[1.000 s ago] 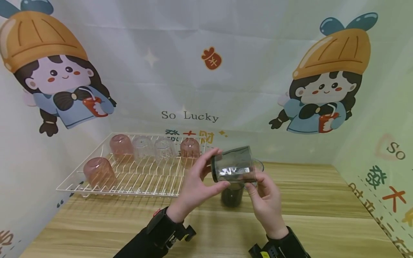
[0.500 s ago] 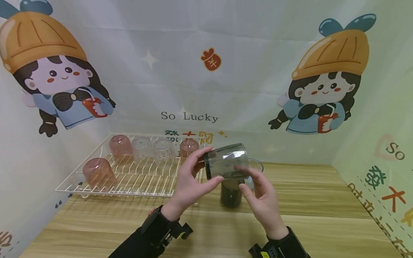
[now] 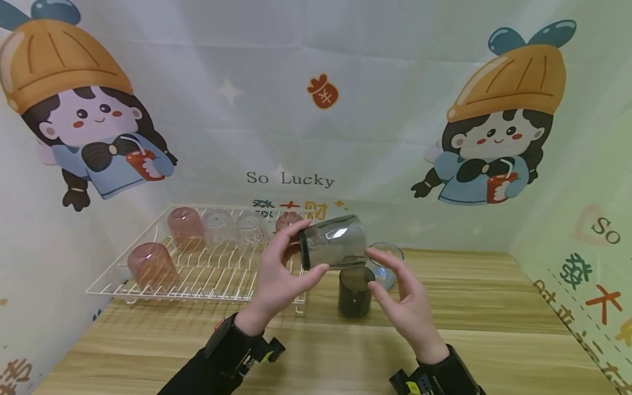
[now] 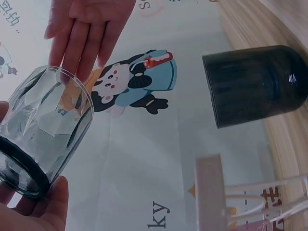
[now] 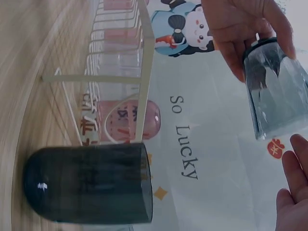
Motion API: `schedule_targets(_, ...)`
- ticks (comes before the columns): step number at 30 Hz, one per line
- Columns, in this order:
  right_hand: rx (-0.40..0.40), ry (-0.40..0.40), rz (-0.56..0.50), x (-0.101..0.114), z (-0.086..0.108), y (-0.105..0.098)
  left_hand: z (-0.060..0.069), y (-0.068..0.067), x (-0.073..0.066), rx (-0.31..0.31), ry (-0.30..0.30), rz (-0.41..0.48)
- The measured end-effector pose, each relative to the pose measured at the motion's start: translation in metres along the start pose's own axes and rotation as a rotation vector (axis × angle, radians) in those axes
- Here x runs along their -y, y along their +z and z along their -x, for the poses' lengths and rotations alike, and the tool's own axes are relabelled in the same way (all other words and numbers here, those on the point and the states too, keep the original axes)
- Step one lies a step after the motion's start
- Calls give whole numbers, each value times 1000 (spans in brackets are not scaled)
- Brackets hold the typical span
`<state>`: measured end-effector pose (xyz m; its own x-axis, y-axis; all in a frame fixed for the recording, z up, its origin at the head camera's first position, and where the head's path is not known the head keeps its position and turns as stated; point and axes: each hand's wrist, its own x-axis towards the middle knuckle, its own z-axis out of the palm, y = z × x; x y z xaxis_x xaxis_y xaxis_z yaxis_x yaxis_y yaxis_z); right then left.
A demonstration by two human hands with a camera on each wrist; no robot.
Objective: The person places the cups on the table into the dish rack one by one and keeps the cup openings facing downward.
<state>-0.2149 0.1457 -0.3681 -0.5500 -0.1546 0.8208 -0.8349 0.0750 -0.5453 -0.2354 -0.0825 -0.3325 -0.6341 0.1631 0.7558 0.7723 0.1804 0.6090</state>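
My left hand [image 3: 276, 274] grips a grey see-through glass [image 3: 333, 241] round its thick dark base, holding it tilted on its side in the air. The glass's mouth points right, towards my right hand [image 3: 407, 307]. Those right fingers are loosely extended beside the rim, holding nothing; whether a fingertip touches the rim I cannot tell. A dark grey glass [image 3: 354, 299] stands upright on the table just below. In the left wrist view the held glass [image 4: 48, 120] shows faceted sides. The right wrist view also has the dark glass [image 5: 91, 183] close by.
On the left, a white wire rack [image 3: 197, 298] carries upside-down glasses, among them a pink one [image 3: 150, 264] at the front and a clear one [image 3: 217, 227] behind. A clear bluish glass [image 3: 387, 269] stands behind the dark one. A printed cloth [image 3: 365, 137] closes the back.
The left hand has carried the grey glass leftward, nearer the rack. The right fingers, earlier at the glass's rim end, have come off its side and the hand now sits farther from it.
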Motion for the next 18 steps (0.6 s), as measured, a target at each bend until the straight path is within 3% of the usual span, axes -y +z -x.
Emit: schedule_targets(18, 54, -12, 161, -7, 1, -16, -5, -28, -1, 13, 8, -132)
